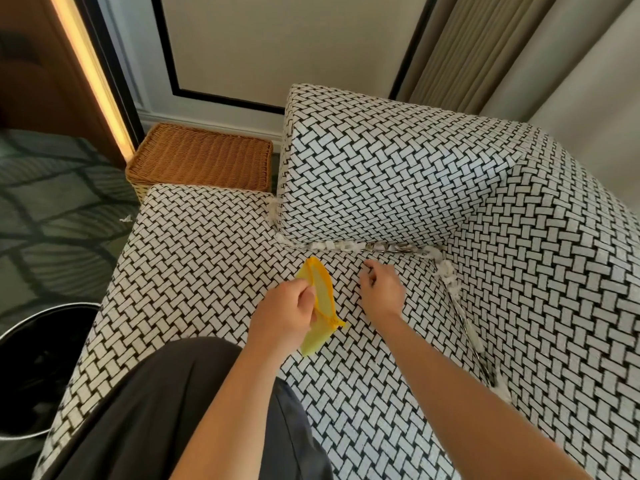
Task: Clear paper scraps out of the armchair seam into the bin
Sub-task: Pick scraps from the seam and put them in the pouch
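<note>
Far left, on the patterned carpet beside the seat's front left corner: round bin, shiny metal rim, inside too dark to read. Further up the carpet, one stray white scrap. Behind the seat's back left corner, a square woven wicker basket.

Armchair in coarse black-and-white basket-weave cloth, blocky and square-edged. Mid-seat, left hand curled tight round a yellow tool, smooth and curved, perhaps a small scoop or pouch; hard to tell which. Just right of it, right hand, knuckles up, fingers bent with tips on the cloth, near the back seam; cannot tell whether pinching anything.

Paper scraps, white, shredded and crumpled, packed along that back seam, bunched at the back right corner and trailing down the right-hand seam.

Looks barely begun: both seams still stuffed, nothing visibly on its way to the bin.
</note>
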`<state>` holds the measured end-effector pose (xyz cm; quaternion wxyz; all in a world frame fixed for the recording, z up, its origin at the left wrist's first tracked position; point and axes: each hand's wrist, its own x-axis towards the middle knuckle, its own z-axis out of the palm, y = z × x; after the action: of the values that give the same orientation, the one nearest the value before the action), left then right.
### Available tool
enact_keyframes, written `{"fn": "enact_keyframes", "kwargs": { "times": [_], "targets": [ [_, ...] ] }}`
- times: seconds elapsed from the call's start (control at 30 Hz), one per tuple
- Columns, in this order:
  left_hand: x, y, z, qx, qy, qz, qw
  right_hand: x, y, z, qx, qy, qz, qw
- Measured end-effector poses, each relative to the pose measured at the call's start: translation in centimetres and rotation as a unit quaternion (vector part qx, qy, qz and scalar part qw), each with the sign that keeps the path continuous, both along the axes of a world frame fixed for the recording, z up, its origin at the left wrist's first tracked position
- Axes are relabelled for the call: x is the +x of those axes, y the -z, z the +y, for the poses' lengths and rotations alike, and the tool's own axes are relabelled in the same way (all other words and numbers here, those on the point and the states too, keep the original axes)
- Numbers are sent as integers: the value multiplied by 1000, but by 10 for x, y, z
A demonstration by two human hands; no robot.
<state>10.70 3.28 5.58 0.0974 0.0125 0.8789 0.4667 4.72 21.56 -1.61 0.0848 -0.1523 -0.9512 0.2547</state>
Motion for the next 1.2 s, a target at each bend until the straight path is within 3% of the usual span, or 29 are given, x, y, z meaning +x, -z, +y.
{"fn": "enact_keyframes", "kwargs": {
  "times": [0.37, 0.93, 1.2],
  "targets": [
    [-6, 7, 4, 35, 0, -21, 999, -45, -2, 10, 97, 39, -76, 992],
    [-7, 5, 5, 51, -4, -15, 999, -56, -5, 12, 203, -43, -97, 973],
    [-8, 7, 5, 40, -8, -21, 999, -66, -16, 13, 219, -95, -179, 954]
  ]
}}
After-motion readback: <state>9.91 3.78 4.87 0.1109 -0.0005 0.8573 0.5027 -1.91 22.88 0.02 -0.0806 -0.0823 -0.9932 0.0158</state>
